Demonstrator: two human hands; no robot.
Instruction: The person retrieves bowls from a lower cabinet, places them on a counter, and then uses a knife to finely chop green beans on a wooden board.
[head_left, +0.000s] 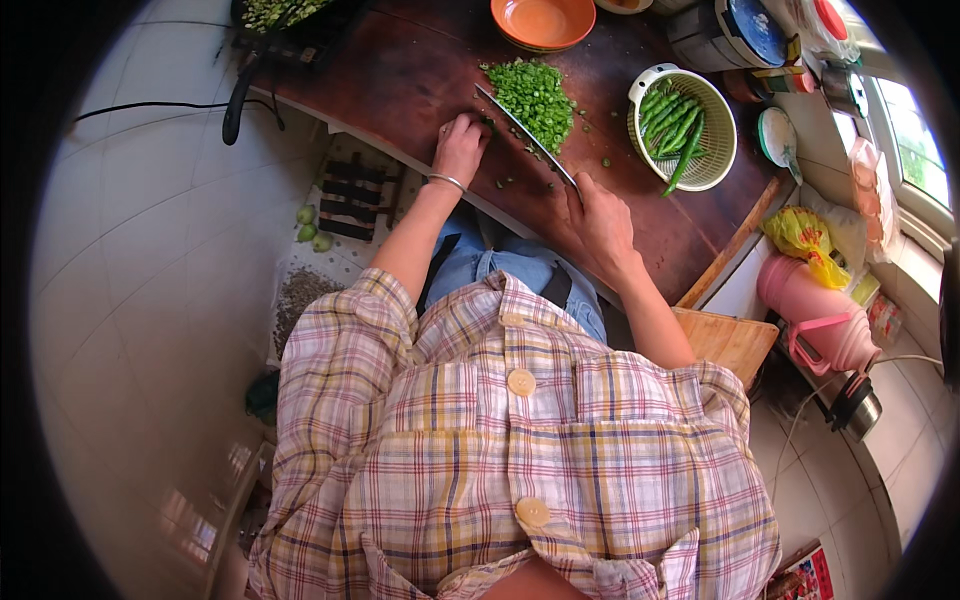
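My right hand (604, 217) grips the handle of a kitchen knife (525, 135), its blade slanting away to the upper left over the dark wooden tabletop (420, 75). Just beyond the blade lies a heap of chopped green chili peppers (531, 97), with loose bits scattered around it. My left hand (459, 146), a bangle (448, 181) at the wrist, rests with curled fingers left of the blade. Something small and dark green shows at its fingertips; whether they pinch it is unclear. Whole green chilies (671, 124) fill part of a cream plastic basket (721, 142) on the right.
An orange bowl (544, 22) stands at the table's far side. Upper left, a pan (255, 34) holds chopped greens, its handle (234, 112) jutting past the edge. Jars and a blue-lidded tub (757, 34) crowd the window side. A pink thermos (814, 311) and a wooden board (724, 341) are at right.
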